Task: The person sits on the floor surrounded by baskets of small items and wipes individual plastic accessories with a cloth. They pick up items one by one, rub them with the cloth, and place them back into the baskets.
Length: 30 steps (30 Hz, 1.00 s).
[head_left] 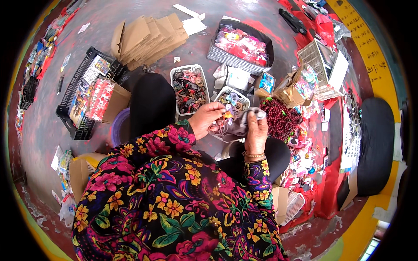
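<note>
The soft grey cloth point(237, 128) was crumpled in the grip of the right hand point(256, 132), with a bunched, paler end showing at the top and a looser part drooping to the left. It hung over the near part of a small white basket point(239, 92), just beside thin, pale looped strands point(219, 127), whose exact kind was too small to tell.

Showing pink, yellow and green flowers over black on the blouse point(174, 206). Wearing grey on the bunched piece point(237, 128), deep red on the berry cluster point(280, 122), tan on the cardboard stack point(150, 39), purple on the tub point(117, 127), black on the slatted crate point(75, 129).
</note>
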### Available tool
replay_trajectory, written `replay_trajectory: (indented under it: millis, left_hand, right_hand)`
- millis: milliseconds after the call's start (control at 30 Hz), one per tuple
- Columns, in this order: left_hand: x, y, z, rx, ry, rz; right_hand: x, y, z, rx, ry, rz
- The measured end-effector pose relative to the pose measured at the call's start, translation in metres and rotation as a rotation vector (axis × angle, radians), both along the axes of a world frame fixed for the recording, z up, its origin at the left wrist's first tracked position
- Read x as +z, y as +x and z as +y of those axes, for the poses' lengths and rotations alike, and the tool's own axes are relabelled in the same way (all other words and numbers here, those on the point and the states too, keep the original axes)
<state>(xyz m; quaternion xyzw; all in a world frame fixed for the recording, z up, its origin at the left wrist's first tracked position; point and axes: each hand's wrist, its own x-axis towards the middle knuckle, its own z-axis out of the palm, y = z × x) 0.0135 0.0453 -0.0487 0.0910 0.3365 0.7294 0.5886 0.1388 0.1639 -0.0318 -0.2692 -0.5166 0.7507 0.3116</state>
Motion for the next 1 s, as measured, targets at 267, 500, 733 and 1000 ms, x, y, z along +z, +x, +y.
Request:
replay_trajectory:
  millis: [267,500,733,1000]
  left_hand:
    - [0.013,0.013,0.001,-0.082,-0.081,0.115]
    - [0.008,0.010,0.001,-0.125,-0.069,0.140]
    - [0.005,-0.014,-0.005,-0.038,-0.021,-0.119]
    - [-0.006,-0.014,-0.004,-0.036,-0.037,-0.080]
  right_hand:
    - [-0.007,-0.004,-0.021,0.205,0.315,-0.013]
    - [-0.014,-0.007,-0.015,-0.008,0.078,-0.025]
    - [-0.008,-0.001,0.007,-0.053,-0.275,0.082]
    - [0.004,-0.002,-0.005,0.208,-0.104,0.014]
